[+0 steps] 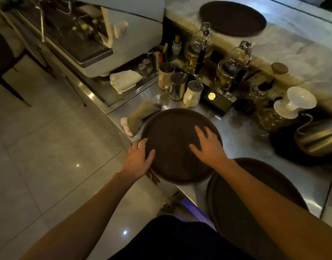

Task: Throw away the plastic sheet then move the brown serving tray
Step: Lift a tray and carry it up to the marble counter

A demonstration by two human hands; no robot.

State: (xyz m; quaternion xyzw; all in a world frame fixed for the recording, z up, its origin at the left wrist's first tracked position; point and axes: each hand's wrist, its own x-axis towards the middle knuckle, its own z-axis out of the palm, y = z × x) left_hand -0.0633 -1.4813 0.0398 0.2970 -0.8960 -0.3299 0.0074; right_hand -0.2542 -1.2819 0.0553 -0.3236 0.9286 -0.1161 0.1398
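A round brown serving tray (172, 128) lies on the steel counter, its near edge hanging over the counter's corner. My left hand (139, 158) cups the tray's left rim, thumb on top and fingers curled around the edge. My right hand (208, 145) rests flat on the tray's surface with fingers spread. No plastic sheet is visible.
A second brown tray (236, 203) lies under my right forearm, a third (232, 17) on the marble ledge. Behind the tray stand metal pitchers (177, 85), siphon brewers (232, 68), a white dripper (294, 102) and a brass kettle (319, 137). Folded cloths (137, 119) lie left; an espresso machine (97, 38) stands farther back.
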